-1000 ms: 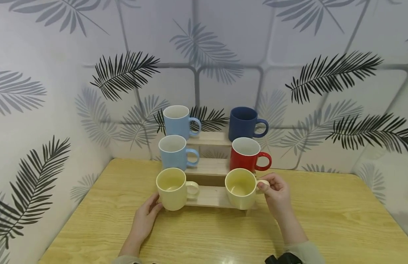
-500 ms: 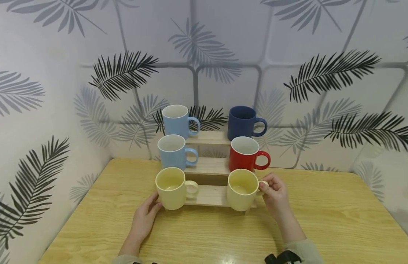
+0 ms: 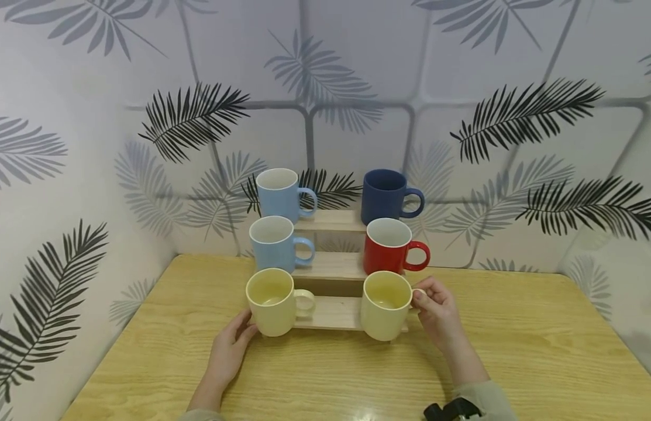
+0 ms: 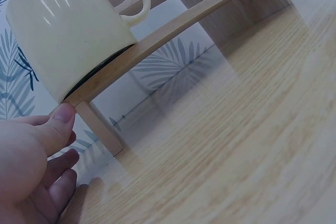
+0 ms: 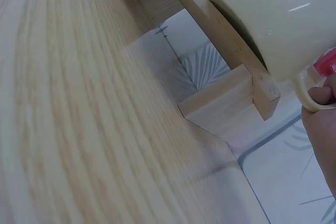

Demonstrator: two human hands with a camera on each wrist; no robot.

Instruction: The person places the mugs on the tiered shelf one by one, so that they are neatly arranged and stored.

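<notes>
A three-tier wooden rack (image 3: 336, 313) stands on the table with mugs on it. My right hand (image 3: 441, 310) pinches the handle of the right pale yellow mug (image 3: 384, 318) on the lowest tier; in the right wrist view this mug (image 5: 278, 22) sits on the shelf near its end. My left hand (image 3: 229, 349) is at the rack's left end, below the left pale yellow mug (image 3: 274, 310). In the left wrist view, thumb and finger of the left hand (image 4: 31, 161) pinch the shelf's end (image 4: 79, 95), just under that mug (image 4: 68, 30).
Behind, on the middle tier, are a light blue mug (image 3: 272, 248) and a red mug (image 3: 386, 251). The top tier carries another light blue mug (image 3: 278, 199) and a dark blue mug (image 3: 382, 199). A leaf-patterned wall (image 3: 357, 70) rises behind the wooden table (image 3: 325, 374).
The right pale yellow mug has shifted slightly to the right and a little towards me, held by its handle. My left hand stays at the rack's end.
</notes>
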